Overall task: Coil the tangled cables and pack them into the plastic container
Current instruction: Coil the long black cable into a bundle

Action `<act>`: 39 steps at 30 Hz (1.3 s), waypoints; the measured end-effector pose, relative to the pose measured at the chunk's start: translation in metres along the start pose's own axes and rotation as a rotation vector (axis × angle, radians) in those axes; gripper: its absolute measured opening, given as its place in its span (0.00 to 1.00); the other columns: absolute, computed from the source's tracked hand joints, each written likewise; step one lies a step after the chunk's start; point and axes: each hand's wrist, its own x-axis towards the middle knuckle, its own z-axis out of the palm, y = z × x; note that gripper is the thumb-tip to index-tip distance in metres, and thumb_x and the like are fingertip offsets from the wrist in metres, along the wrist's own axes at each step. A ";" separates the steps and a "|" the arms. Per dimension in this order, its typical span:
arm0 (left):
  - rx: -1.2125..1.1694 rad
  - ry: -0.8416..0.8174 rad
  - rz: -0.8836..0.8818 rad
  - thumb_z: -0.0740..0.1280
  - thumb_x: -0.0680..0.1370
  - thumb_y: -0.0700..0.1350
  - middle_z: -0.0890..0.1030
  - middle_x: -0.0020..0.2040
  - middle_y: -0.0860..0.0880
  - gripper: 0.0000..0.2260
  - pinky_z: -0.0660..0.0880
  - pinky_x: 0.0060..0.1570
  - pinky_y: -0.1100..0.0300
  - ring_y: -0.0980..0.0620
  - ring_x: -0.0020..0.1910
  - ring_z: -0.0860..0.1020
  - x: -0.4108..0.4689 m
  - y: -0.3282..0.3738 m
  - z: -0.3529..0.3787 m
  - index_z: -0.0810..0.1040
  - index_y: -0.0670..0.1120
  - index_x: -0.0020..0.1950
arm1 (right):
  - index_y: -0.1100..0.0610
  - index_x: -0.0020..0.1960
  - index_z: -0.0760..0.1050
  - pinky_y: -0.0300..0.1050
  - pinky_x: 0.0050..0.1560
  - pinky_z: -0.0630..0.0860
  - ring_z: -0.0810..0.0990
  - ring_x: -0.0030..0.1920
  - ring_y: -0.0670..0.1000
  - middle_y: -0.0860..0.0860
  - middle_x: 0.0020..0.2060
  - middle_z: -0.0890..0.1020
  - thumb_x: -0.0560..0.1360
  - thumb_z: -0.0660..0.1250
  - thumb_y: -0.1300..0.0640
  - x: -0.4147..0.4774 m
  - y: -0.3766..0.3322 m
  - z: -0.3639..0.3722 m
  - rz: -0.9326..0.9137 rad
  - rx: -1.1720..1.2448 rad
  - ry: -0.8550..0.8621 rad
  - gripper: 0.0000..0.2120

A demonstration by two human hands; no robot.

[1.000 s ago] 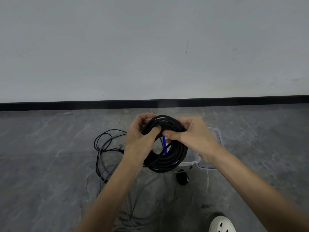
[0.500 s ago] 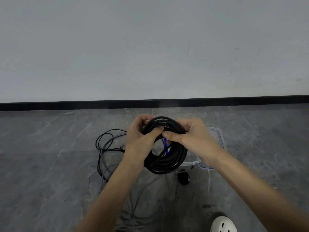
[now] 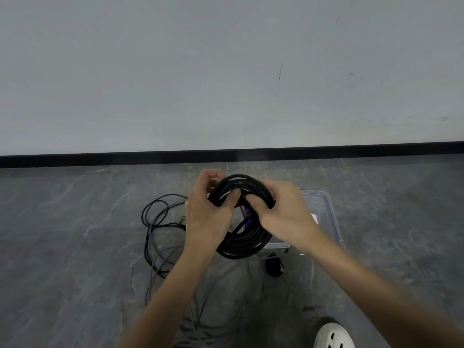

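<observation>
A thick black cable coil (image 3: pixel 247 243) hangs in the air above the floor, held by both hands at its top. My left hand (image 3: pixel 206 212) grips the coil's upper left, thumb across the strands. My right hand (image 3: pixel 281 209) pinches the upper right of the coil, fingers curled round it. A blue connector (image 3: pixel 247 217) shows inside the loop. The clear plastic container (image 3: pixel 331 217) sits on the floor behind and to the right of the coil, partly hidden by my right hand and forearm.
Loose thin black and grey cables (image 3: pixel 158 222) lie tangled on the grey floor to the left and below. A small black object (image 3: pixel 274 266) lies by the container's near edge. A white shoe (image 3: pixel 332 336) is at the bottom right. A wall with black skirting (image 3: pixel 100 158) stands behind.
Both hands stay on the coil's top and have shifted their fingers slightly along the strands. The coil hangs much as before.
</observation>
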 end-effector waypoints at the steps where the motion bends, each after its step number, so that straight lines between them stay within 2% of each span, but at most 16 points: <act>1: 0.027 -0.006 0.017 0.73 0.72 0.41 0.80 0.42 0.57 0.15 0.77 0.48 0.57 0.57 0.45 0.80 -0.001 0.001 0.000 0.73 0.60 0.45 | 0.60 0.46 0.81 0.54 0.42 0.78 0.82 0.38 0.52 0.54 0.36 0.83 0.75 0.66 0.61 0.000 0.001 0.001 -0.007 -0.020 0.034 0.05; 5: 0.079 -0.038 0.066 0.74 0.73 0.41 0.80 0.45 0.62 0.18 0.72 0.44 0.73 0.64 0.46 0.79 -0.004 0.005 0.000 0.71 0.62 0.48 | 0.57 0.43 0.81 0.47 0.36 0.76 0.80 0.34 0.47 0.50 0.32 0.82 0.75 0.67 0.59 0.001 0.004 0.003 -0.038 -0.083 0.133 0.05; 8: 0.083 -0.033 0.088 0.74 0.72 0.40 0.79 0.45 0.63 0.18 0.70 0.43 0.77 0.65 0.46 0.78 -0.005 0.008 0.002 0.71 0.61 0.48 | 0.57 0.42 0.80 0.39 0.31 0.73 0.78 0.33 0.45 0.48 0.30 0.80 0.74 0.67 0.59 0.001 0.006 0.005 -0.045 -0.135 0.198 0.05; 11: 0.073 -0.024 0.106 0.74 0.72 0.39 0.80 0.41 0.60 0.19 0.70 0.41 0.76 0.63 0.43 0.79 -0.006 0.009 0.005 0.71 0.60 0.46 | 0.57 0.41 0.78 0.38 0.31 0.72 0.77 0.33 0.45 0.47 0.30 0.79 0.74 0.67 0.58 0.001 0.007 0.006 -0.029 -0.168 0.239 0.05; 14: 0.067 -0.001 0.123 0.74 0.71 0.38 0.79 0.38 0.57 0.18 0.70 0.39 0.75 0.61 0.40 0.78 -0.006 0.009 0.006 0.71 0.60 0.44 | 0.58 0.42 0.77 0.41 0.31 0.71 0.76 0.32 0.47 0.49 0.31 0.78 0.75 0.66 0.57 0.002 0.007 0.009 -0.018 -0.217 0.246 0.05; 17: 0.055 0.015 0.130 0.74 0.71 0.37 0.79 0.37 0.56 0.18 0.70 0.38 0.74 0.60 0.39 0.78 -0.006 0.007 0.006 0.72 0.59 0.44 | 0.58 0.44 0.75 0.44 0.35 0.71 0.76 0.35 0.51 0.53 0.35 0.78 0.76 0.64 0.56 0.003 0.006 0.012 0.003 -0.265 0.227 0.06; 21: 0.078 -0.003 0.149 0.73 0.71 0.35 0.79 0.37 0.59 0.19 0.71 0.39 0.75 0.62 0.39 0.78 -0.007 0.006 0.008 0.71 0.58 0.45 | 0.57 0.46 0.72 0.44 0.36 0.69 0.73 0.36 0.48 0.54 0.37 0.78 0.76 0.63 0.56 0.004 0.004 0.012 0.026 -0.327 0.210 0.04; 24: 0.080 -0.023 0.158 0.72 0.72 0.34 0.79 0.38 0.59 0.20 0.70 0.40 0.76 0.64 0.40 0.78 -0.009 0.007 0.010 0.71 0.58 0.45 | 0.58 0.47 0.69 0.54 0.37 0.76 0.74 0.37 0.52 0.54 0.36 0.76 0.74 0.63 0.60 0.004 0.000 0.010 0.013 -0.350 0.216 0.04; 27: 0.099 -0.049 0.164 0.71 0.73 0.35 0.79 0.40 0.60 0.19 0.71 0.41 0.76 0.64 0.41 0.79 -0.009 0.009 0.009 0.70 0.58 0.47 | 0.56 0.51 0.69 0.54 0.36 0.77 0.76 0.35 0.50 0.53 0.34 0.78 0.74 0.63 0.62 0.003 -0.002 0.008 -0.037 -0.335 0.216 0.08; 30: 0.134 -0.102 0.139 0.70 0.74 0.38 0.79 0.43 0.61 0.18 0.71 0.42 0.75 0.64 0.43 0.79 -0.004 0.009 0.004 0.69 0.60 0.50 | 0.54 0.56 0.70 0.42 0.31 0.74 0.76 0.28 0.47 0.50 0.28 0.77 0.74 0.65 0.62 0.006 -0.003 0.003 -0.033 -0.214 0.221 0.12; 32: 0.139 -0.151 0.087 0.70 0.75 0.41 0.79 0.45 0.61 0.16 0.72 0.43 0.72 0.65 0.45 0.78 0.000 0.006 0.000 0.70 0.59 0.54 | 0.54 0.54 0.73 0.35 0.33 0.75 0.79 0.31 0.44 0.49 0.31 0.80 0.74 0.68 0.61 0.010 -0.003 -0.003 0.058 -0.059 0.183 0.11; 34: 0.141 -0.235 0.027 0.70 0.76 0.44 0.79 0.50 0.61 0.16 0.73 0.48 0.67 0.64 0.49 0.78 0.002 0.002 -0.003 0.69 0.59 0.58 | 0.53 0.54 0.75 0.41 0.43 0.79 0.82 0.41 0.47 0.51 0.41 0.82 0.72 0.72 0.60 0.014 -0.001 -0.009 0.173 0.127 0.094 0.11; 36: 0.107 -0.341 -0.059 0.70 0.76 0.47 0.78 0.53 0.61 0.18 0.76 0.52 0.60 0.62 0.53 0.77 0.004 -0.001 -0.006 0.69 0.62 0.61 | 0.54 0.55 0.76 0.44 0.45 0.80 0.82 0.45 0.51 0.54 0.44 0.83 0.71 0.74 0.61 0.015 0.003 -0.015 0.258 0.306 0.012 0.14; 38: 0.027 -0.423 -0.143 0.70 0.76 0.53 0.78 0.53 0.61 0.19 0.78 0.48 0.61 0.63 0.51 0.79 0.005 -0.003 -0.009 0.67 0.66 0.62 | 0.56 0.57 0.76 0.47 0.48 0.81 0.83 0.47 0.56 0.58 0.47 0.83 0.72 0.74 0.61 0.017 0.006 -0.021 0.326 0.429 -0.011 0.16; 39: -0.025 -0.453 -0.186 0.69 0.75 0.58 0.80 0.53 0.58 0.19 0.79 0.46 0.61 0.62 0.50 0.81 0.006 -0.003 -0.011 0.66 0.69 0.62 | 0.56 0.59 0.75 0.52 0.52 0.81 0.83 0.49 0.59 0.61 0.49 0.83 0.72 0.73 0.62 0.018 0.008 -0.025 0.364 0.479 -0.008 0.16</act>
